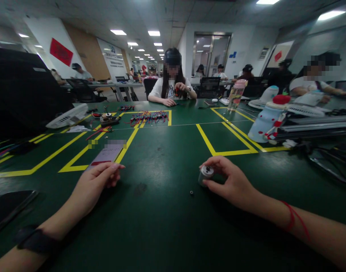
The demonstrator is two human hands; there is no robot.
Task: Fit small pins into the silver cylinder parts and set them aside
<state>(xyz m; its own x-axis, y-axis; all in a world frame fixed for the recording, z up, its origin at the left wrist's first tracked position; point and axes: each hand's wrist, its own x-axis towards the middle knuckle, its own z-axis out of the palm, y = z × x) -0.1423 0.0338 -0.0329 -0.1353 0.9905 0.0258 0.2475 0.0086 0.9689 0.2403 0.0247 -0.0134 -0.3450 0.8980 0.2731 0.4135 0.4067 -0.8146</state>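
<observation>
My left hand (95, 185) pinches the near edge of a white card with a red strip (106, 154), which lies flat on the green table (161, 211). My right hand (232, 181) is closed around a small silver cylindrical part (205, 174) resting on the table. A tiny dark ring-shaped piece (191, 193) lies loose on the table just left of that hand. A black band sits on my left wrist, a red string on my right.
Yellow tape lines (215, 145) mark boxes on the table. A bundle of coloured wires (148, 117) lies ahead, with a white fan (67, 117) at left and a bottle (235, 94) at right. A person (173, 81) sits across; a dark flat object (8, 206) lies at near left.
</observation>
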